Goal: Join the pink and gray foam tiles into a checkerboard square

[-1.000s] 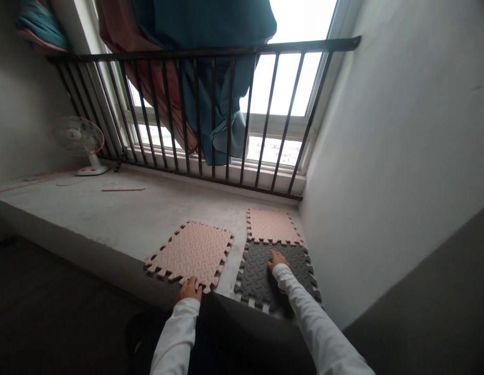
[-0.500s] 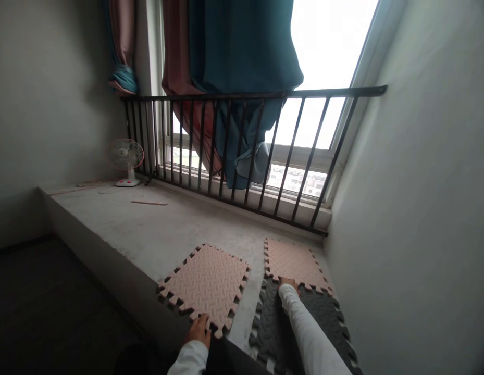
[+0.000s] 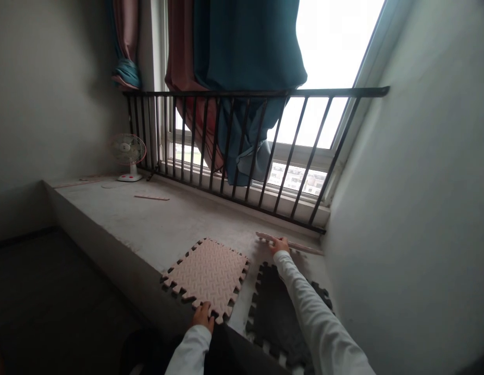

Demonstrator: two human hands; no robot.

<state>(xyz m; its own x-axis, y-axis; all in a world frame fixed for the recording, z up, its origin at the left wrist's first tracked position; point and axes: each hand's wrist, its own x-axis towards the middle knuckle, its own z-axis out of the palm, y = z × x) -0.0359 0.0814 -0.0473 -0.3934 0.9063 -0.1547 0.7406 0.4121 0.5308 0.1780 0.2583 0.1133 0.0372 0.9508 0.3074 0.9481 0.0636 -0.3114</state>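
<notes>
My right hand is closed on the edge of a pink foam mat tile, which is lifted and seen almost edge-on beyond a dark grey foam mat tile. My right sleeve crosses over the grey tile and hides part of it. A second pink foam mat tile lies on the ledge to the left. At its near corner my left hand is closed on the toothed edge, the thumb partly hidden.
The concrete ledge drops off at its left front edge to a dark floor. Black railing runs along the window, with a curtain behind it. A small fan and a thin strip sit farther left. A wall bounds the right.
My right hand has moved away from me and raised the right pink tile off flat, tipping it edge-on. More of the grey tile shows. My left hand stays at the left pink tile's edge.
</notes>
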